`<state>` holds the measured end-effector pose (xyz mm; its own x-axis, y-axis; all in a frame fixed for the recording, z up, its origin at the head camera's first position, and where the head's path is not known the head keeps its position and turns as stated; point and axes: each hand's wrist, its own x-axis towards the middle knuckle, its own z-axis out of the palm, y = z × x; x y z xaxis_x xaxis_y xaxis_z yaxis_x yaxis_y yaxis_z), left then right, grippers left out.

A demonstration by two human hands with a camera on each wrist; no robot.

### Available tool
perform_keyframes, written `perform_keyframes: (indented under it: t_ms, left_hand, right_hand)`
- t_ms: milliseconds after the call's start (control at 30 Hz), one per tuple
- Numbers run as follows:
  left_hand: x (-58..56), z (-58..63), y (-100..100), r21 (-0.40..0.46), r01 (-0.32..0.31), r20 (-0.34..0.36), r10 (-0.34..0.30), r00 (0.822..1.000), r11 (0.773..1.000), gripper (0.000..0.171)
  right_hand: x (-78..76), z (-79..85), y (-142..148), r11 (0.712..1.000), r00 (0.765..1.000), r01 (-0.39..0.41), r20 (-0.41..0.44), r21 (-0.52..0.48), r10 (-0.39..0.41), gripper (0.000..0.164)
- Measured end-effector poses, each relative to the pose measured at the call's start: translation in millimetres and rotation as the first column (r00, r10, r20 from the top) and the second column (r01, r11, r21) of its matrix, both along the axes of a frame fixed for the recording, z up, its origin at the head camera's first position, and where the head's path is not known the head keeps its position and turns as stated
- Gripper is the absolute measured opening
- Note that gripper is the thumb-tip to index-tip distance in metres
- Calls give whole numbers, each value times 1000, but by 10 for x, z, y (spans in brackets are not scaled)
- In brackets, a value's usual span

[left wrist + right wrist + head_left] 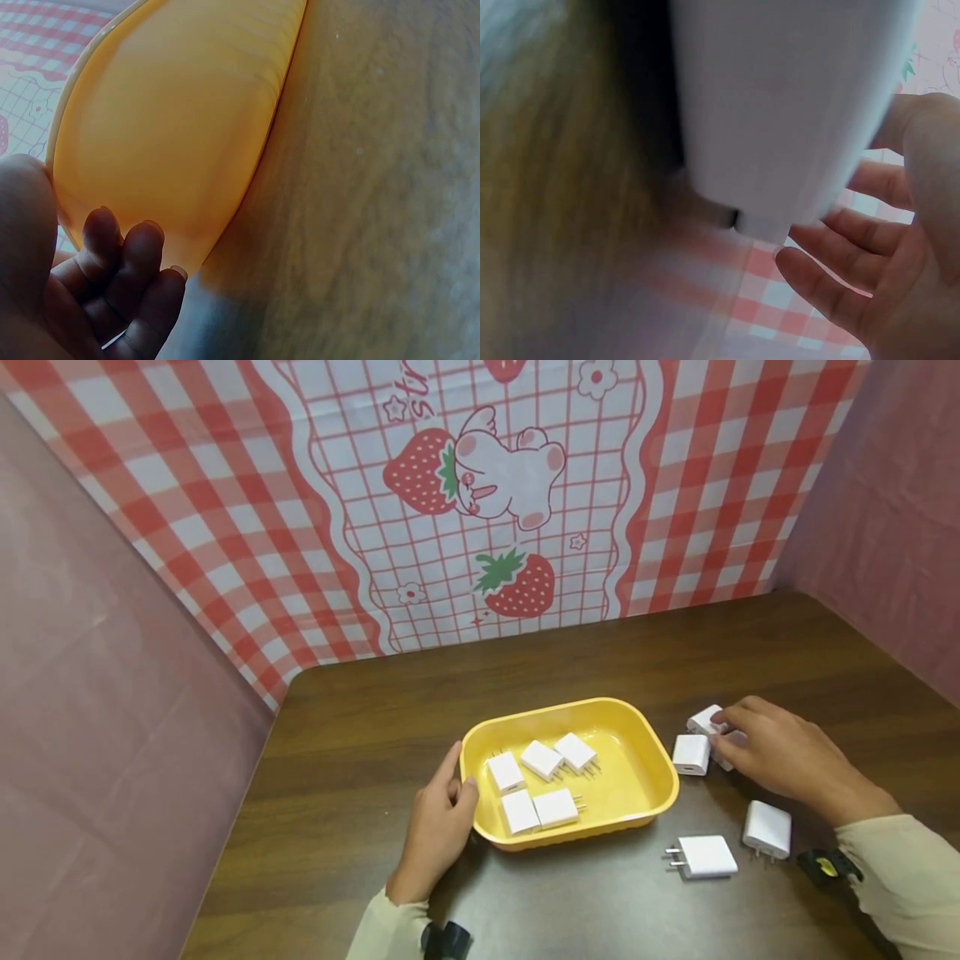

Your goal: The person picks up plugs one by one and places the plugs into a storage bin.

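A yellow tray [637,752] holds several white plug-in chargers [576,752] at its left and middle. My left hand [438,822] grips the tray's left end, thumb at the rim; in the left wrist view curled fingers [142,255] lie by its outer wall. To the right of the tray, my right hand [783,752] reaches over a small group of chargers [691,755]. Its thumb and index finger pinch one charger [722,762], mostly hidden by the fingers. In the right wrist view a blurred white charger [780,105] covers the fingertips.
Two more chargers, one with prongs pointing left [708,857] and one with prongs downward [767,829], lie near the right forearm. A brown wooden table [337,793] carries everything. A strawberry-print cloth [517,485] hangs behind, with pink cloth [112,693] at the sides.
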<state>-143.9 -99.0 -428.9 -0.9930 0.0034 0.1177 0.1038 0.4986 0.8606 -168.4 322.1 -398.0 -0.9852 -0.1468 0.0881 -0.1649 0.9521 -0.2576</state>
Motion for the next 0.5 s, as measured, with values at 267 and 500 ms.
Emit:
perform_keyframes:
  t_ms: [267,500]
  left_hand:
    - [6,9,2,2,-1,7,1,1000,1000,59]
    - [9,21,-4,9,0,13,0,1000,1000,59]
  right_hand:
    - [-11,7,6,1000,998,18,58,-12,-17,48]
    - [10,48,14,999,994,24,106,27,-27,49]
